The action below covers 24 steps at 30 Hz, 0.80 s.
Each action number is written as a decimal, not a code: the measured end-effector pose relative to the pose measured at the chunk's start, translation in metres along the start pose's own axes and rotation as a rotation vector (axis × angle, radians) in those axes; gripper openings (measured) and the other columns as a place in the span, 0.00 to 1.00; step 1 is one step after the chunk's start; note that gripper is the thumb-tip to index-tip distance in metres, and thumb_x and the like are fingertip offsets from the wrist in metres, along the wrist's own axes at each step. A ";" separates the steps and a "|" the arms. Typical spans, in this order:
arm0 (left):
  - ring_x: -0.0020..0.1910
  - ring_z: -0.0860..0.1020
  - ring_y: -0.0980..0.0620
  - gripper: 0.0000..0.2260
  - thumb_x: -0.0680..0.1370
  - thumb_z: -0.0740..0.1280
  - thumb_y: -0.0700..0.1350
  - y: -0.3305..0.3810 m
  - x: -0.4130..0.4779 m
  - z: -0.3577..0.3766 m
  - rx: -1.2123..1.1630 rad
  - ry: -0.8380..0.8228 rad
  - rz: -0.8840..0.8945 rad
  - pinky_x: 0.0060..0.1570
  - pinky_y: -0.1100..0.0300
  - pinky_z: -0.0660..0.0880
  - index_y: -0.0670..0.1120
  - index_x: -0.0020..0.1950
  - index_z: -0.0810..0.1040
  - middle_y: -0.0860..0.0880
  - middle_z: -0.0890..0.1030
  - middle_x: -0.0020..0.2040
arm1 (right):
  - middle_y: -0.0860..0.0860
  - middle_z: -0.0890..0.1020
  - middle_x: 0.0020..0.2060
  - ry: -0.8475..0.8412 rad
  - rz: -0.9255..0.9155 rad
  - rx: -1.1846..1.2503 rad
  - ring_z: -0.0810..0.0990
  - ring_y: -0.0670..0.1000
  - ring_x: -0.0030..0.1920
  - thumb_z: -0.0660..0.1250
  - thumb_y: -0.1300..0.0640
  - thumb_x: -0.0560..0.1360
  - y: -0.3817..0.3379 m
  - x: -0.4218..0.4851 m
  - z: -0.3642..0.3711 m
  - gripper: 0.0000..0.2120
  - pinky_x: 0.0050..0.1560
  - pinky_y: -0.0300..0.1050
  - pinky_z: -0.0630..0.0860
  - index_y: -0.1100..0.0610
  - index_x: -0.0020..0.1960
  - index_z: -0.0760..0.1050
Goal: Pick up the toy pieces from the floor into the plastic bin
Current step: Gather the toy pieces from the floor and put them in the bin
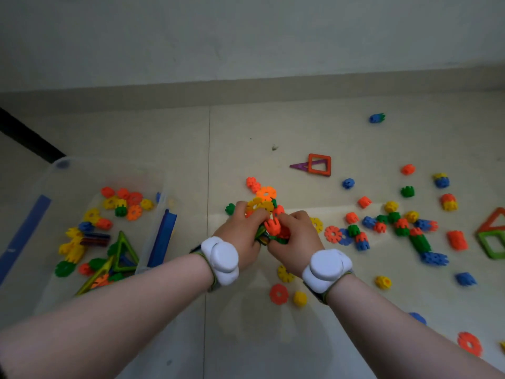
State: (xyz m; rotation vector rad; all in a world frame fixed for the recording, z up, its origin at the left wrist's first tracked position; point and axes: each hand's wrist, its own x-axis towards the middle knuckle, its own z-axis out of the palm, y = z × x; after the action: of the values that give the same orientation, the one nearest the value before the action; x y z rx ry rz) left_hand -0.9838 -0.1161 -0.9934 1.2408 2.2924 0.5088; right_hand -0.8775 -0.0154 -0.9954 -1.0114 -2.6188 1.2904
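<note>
Both hands meet at the middle of the floor over a small heap of toy pieces (pixel 263 199). My left hand (pixel 240 232) is closed around yellow, orange and green gear pieces. My right hand (pixel 296 236) is closed on an orange piece and green ones underneath. A clear plastic bin (pixel 153 170) stands on the floor to the left, holding several coloured pieces and triangle frames. More pieces lie scattered to the right, among them a connected cluster (pixel 393 228) of blue, green and orange blocks.
An orange square frame over a purple triangle (pixel 318 165) lies beyond the hands. Green and orange frames (pixel 492 236) sit at the right edge. Orange discs (pixel 278 294) and a yellow block lie near my right wrist. A wall with skirting runs along the back.
</note>
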 end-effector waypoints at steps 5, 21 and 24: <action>0.50 0.74 0.42 0.19 0.71 0.63 0.37 -0.024 -0.040 -0.064 0.026 0.092 -0.080 0.46 0.60 0.69 0.51 0.60 0.71 0.47 0.65 0.56 | 0.51 0.67 0.43 -0.058 -0.131 0.030 0.71 0.53 0.39 0.67 0.60 0.67 -0.072 -0.003 0.016 0.06 0.40 0.39 0.65 0.53 0.41 0.72; 0.63 0.73 0.42 0.30 0.70 0.69 0.44 -0.187 -0.163 -0.102 -0.335 0.283 -0.607 0.60 0.45 0.73 0.54 0.71 0.64 0.42 0.71 0.66 | 0.54 0.70 0.68 -0.498 -0.159 0.314 0.72 0.53 0.65 0.64 0.59 0.76 -0.194 0.000 0.169 0.24 0.59 0.42 0.71 0.52 0.71 0.64; 0.71 0.66 0.45 0.35 0.73 0.69 0.46 -0.190 -0.159 -0.097 -0.307 0.242 -0.598 0.67 0.49 0.68 0.54 0.75 0.56 0.46 0.63 0.74 | 0.51 0.67 0.71 -0.523 -0.146 0.388 0.69 0.51 0.69 0.60 0.62 0.77 -0.185 -0.004 0.169 0.26 0.64 0.44 0.70 0.50 0.74 0.60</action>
State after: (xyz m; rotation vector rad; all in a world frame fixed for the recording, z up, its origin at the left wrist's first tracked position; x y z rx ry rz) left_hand -1.0911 -0.3590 -0.9775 0.3305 2.5017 0.7718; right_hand -1.0270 -0.2149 -0.9700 -0.4590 -2.5245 2.1434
